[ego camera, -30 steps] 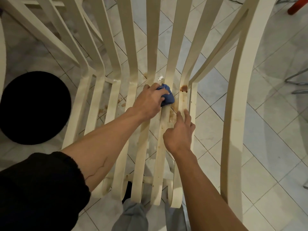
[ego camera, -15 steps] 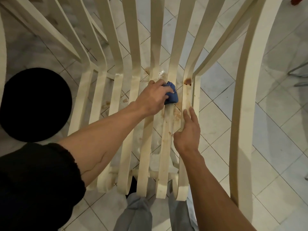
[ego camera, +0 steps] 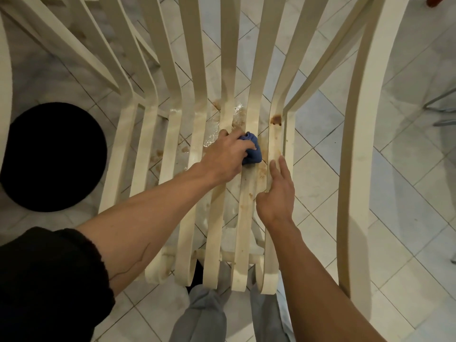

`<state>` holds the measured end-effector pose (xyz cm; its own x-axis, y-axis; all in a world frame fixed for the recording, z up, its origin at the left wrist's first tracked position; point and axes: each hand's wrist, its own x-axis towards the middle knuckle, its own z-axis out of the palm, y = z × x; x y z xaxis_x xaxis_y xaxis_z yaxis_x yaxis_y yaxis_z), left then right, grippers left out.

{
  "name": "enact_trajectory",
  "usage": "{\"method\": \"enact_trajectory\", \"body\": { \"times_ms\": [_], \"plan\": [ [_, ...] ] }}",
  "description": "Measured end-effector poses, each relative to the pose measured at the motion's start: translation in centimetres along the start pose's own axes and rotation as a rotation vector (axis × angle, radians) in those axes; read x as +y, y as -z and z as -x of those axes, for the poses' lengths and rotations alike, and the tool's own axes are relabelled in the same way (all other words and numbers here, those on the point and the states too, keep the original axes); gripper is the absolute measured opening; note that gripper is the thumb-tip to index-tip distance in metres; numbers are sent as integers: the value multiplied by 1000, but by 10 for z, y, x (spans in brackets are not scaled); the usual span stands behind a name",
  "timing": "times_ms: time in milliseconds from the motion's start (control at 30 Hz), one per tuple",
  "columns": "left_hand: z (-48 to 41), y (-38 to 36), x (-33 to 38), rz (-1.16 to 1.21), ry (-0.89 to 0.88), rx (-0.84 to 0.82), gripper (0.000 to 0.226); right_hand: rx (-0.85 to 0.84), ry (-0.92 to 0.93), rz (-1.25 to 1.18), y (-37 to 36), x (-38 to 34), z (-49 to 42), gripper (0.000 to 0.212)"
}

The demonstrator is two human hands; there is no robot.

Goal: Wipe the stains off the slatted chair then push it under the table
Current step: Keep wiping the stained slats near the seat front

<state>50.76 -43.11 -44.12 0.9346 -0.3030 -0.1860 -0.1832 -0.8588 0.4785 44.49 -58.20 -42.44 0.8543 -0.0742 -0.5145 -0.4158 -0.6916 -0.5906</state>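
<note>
My left hand [ego camera: 225, 155] grips a bunched blue cloth [ego camera: 253, 151] and presses it onto the middle slats of the cream slatted chair [ego camera: 172, 134], which fills the centre of the frame. My right hand [ego camera: 277, 193], fingers straight, rests on the slat to the right, below a brown stain [ego camera: 276, 119].

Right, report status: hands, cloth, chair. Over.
Left hand grips blue cloth on a seat slat. Right hand flat on outermost slat of slatted chair. Brown stain ahead of right fingers, unwiped. Nothing blocking the cloth.
</note>
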Motion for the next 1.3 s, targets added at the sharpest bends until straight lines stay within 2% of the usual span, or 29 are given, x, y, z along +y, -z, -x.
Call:
{"method": "enact_trajectory", "body": {
  "times_ms": [200, 400, 533, 667, 867, 1133, 1300],
  "plan": [
    [21, 3, 9, -56, -93, -164, 33, 15, 2, -12, 0, 2, -1, 85],
    [27, -3, 13, 35, 25, -13, 29, 17, 23, -13, -1, 3, -1, 85],
    [52, -9, 15, 80, -16, -87, 29, 40, 30, -33, -2, 4, -3, 85],
    [51, -3, 16, 17, -32, -166, 32, 60, 35, -51, -3, 5, -4, 83],
    [33, -2, 16, 9, 21, -74, 31, 73, 65, -81, -3, 7, -4, 81],
    [54, 8, 28, -45, -84, -269, 34, 73, 36, -159, -2, 8, -7, 79],
    [57, 1, 32, -29, 13, -182, 37, 55, -3, -169, -2, 7, -8, 81]
  ]
}}
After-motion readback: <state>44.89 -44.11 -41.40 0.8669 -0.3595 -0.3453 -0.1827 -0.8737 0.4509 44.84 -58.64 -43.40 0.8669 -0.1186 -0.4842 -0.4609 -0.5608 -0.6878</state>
